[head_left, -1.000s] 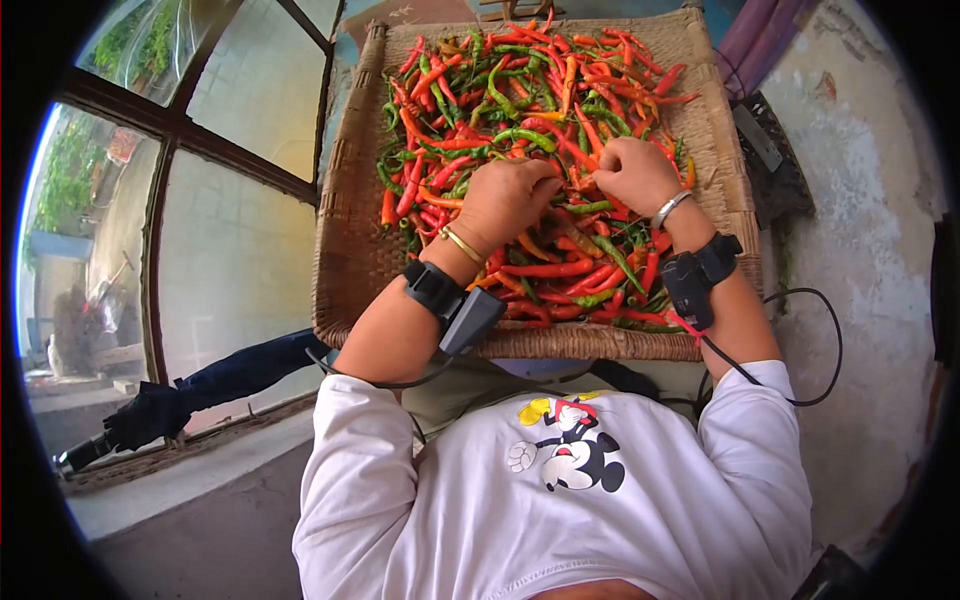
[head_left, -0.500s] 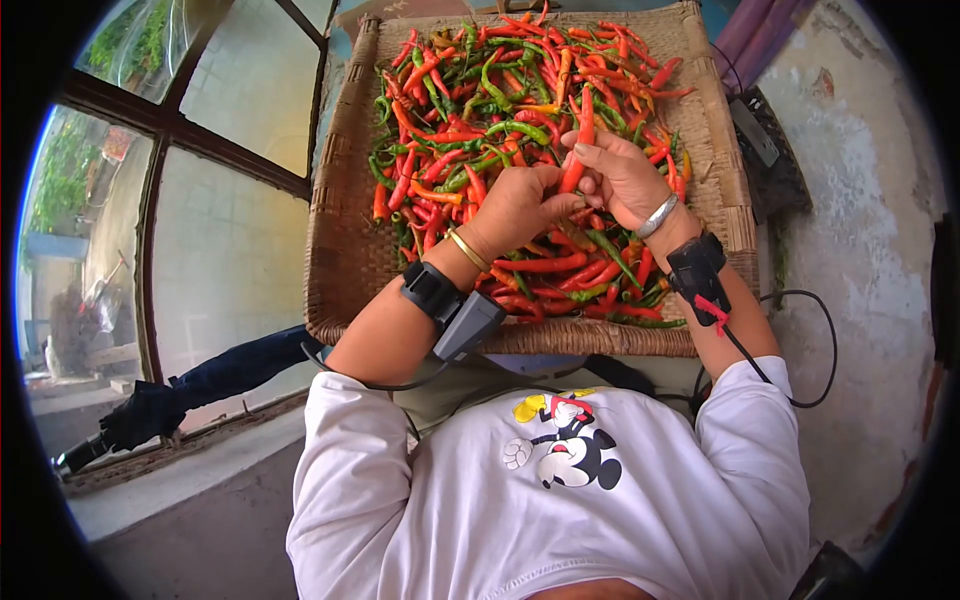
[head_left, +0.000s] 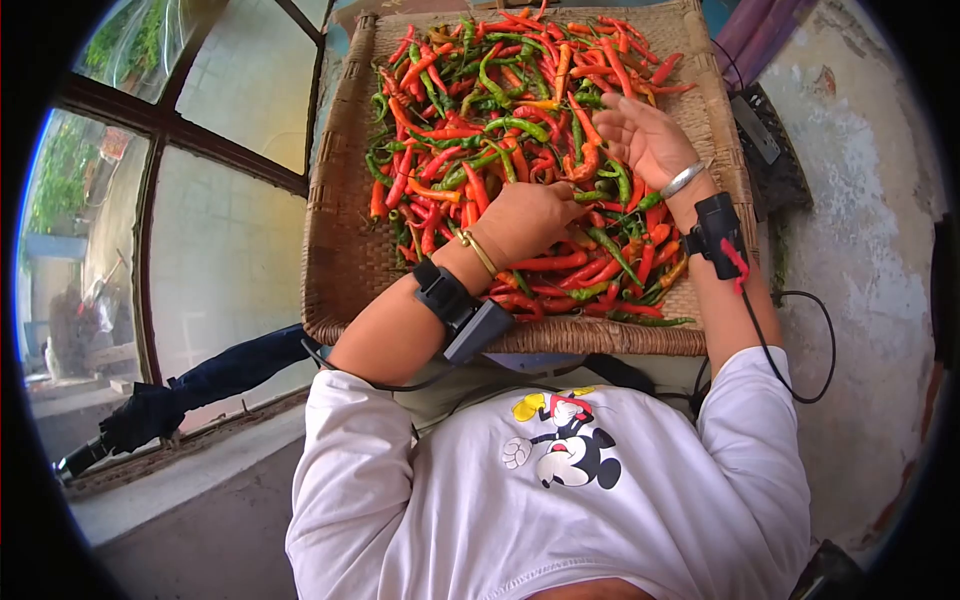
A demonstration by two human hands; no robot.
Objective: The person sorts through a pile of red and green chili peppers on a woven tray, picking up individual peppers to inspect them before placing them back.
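Red, green and orange chili peppers lie in a heap in a square woven basket. My left hand, with a gold bracelet at its wrist, is low over the middle of the heap. Its fingers are drawn together, and what they hold, if anything, is hidden. To its right, my right hand is over the right part of the peppers, its fingers apart and nothing held in them. A silver bracelet circles the right wrist.
A window with a dark frame fills the left side. Below it lies a folded dark umbrella. A black device stands right of the basket, beside a worn wall. Black cables run from both wrist straps.
The red pepper that was between both hands has left my right hand, which has opened and moved right. My left hand has come down slightly over the heap.
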